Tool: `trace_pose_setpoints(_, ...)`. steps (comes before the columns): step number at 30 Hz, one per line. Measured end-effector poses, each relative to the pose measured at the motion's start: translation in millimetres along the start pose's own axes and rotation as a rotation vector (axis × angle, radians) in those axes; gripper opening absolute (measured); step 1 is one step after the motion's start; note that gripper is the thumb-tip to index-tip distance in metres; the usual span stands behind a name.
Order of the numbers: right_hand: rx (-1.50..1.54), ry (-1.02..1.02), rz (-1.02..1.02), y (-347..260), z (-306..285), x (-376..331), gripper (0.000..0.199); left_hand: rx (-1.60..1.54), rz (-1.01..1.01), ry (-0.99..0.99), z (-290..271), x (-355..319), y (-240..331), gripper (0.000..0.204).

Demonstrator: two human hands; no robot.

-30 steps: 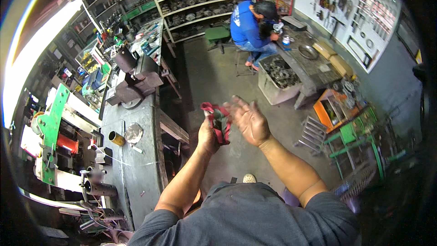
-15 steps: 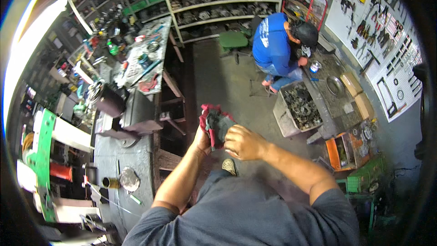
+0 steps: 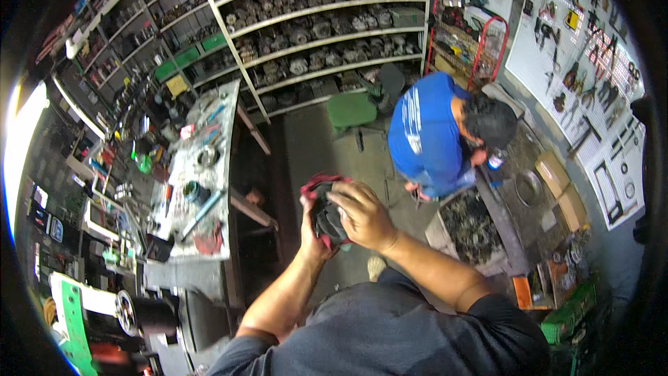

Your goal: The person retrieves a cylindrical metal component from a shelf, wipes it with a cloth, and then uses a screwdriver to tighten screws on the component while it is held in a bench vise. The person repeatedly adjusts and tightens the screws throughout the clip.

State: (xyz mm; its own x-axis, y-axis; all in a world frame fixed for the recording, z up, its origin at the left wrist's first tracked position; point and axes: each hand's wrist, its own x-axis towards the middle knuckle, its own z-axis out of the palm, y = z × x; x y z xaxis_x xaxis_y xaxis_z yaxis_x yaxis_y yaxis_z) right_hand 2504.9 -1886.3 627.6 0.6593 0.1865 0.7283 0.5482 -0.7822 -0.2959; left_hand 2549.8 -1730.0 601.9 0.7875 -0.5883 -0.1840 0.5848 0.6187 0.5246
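I hold a dark cloth with red edging in front of my chest, between both hands. My left hand grips it from below and behind, mostly hidden by the cloth. My right hand lies over its right side with fingers curled onto it. Whether something is wrapped inside the cloth cannot be seen.
A cluttered metal workbench with tools and cans runs along my left. Shelves of engine parts fill the back wall. A person in a blue shirt bends over a crate of parts. A tool pegboard hangs at right; a green stool stands behind.
My right hand, open and apart from the cloth a second ago, has come down onto it. My view has turned toward the shelves and the other person.
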Motion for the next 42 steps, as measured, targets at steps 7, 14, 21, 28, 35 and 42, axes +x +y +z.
trace_pose_setpoints(7,0.180,-0.409,0.349,107.6,109.1,97.9,0.062,0.461,0.307,0.372,-13.3,159.9,74.5,0.036)
trace_pose_setpoints(14,0.596,0.041,0.435,247.5,189.3,210.5,0.065,0.246,0.298,0.218,-38.6,291.6,169.4,0.083)
trace_pose_setpoints(21,0.234,0.045,0.343,365.0,267.6,329.8,0.073,0.495,0.196,0.235,-39.5,480.6,238.1,0.054)
trace_pose_setpoints(28,-0.107,-0.120,0.123,471.1,219.5,377.8,0.072,-0.018,-0.190,-0.050,-14.1,613.2,298.5,0.075)
trace_pose_setpoints(35,0.147,0.128,0.443,683.1,260.6,437.9,0.050,-0.062,-0.175,-0.191,26.1,760.3,282.6,0.131)
trace_pose_setpoints(42,0.020,-0.161,-0.042,711.5,208.0,534.3,0.034,-0.157,-0.038,0.112,37.8,925.4,287.9,0.078)
